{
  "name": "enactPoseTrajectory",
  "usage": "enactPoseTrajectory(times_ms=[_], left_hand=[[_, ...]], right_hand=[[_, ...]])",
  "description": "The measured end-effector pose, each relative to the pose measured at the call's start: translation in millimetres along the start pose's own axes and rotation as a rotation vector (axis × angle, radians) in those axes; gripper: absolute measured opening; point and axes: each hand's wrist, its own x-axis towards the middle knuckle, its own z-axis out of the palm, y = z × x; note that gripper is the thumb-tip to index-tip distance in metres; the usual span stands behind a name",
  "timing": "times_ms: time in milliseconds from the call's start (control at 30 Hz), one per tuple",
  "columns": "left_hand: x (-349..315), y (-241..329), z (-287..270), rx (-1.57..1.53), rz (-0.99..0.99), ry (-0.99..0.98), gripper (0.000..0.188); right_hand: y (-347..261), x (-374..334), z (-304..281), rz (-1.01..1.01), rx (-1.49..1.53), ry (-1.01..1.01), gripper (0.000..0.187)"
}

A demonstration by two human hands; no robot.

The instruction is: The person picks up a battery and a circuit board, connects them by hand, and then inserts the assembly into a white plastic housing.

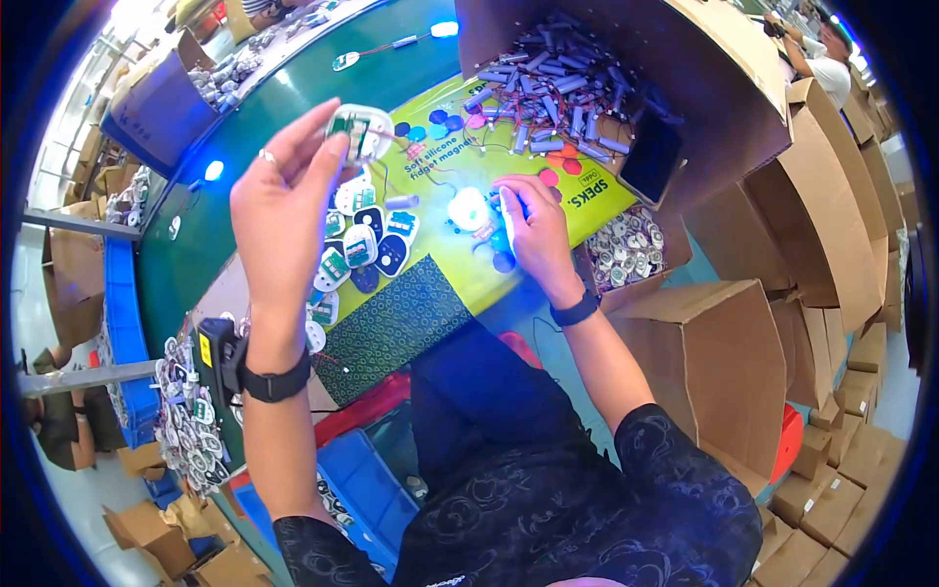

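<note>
My left hand [284,201] pinches a white round casing [359,130], raised above the green mat [440,284]. My right hand [533,230] presses closed on a lit part [469,208] on that mat; I'd keep it steady and align carefully.

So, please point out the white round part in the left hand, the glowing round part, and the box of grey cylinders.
white round part [358,132], head view, its face.
glowing round part [469,208], head view, its middle.
box of grey cylinders [724,88], head view, its right wall.

We see a yellow-green printed mat [587,191] at centre, brown open cartons [724,362] from one to five o'clock, a blue bin [161,103] at ten.
</note>
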Motion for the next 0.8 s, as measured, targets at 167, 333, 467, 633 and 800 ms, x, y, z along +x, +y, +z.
enactPoseTrajectory(times_ms=[167, 333, 467, 633, 800], left_hand=[[46.4, 14.1, 3.5, 0.056, 0.074, -0.073, 0.031], [57.1, 18.3, 7.4, 0.074, 0.099, -0.091, 0.029], [53.0, 26.5, 12.2, 0.107, 0.141, -0.078, 0.027], [41.7, 25.9, 3.6, 0.067, 0.126, -0.071, 0.027], [26.3, 15.7, -5.1, 0.043, 0.095, -0.064, 0.028]], right_hand=[[-0.2, 0.2, 2.5, -0.013, 0.005, -0.003, 0.015], [-4.1, 2.8, 3.4, 0.129, 0.228, -0.024, 0.02], [6.5, 5.5, -1.0, 0.226, 0.285, -0.104, 0.022], [-60.9, 36.4, -2.9, 0.096, 0.44, -0.083, 0.027], [-116.7, 65.8, 16.8, 0.055, 0.478, -0.303, 0.033]])
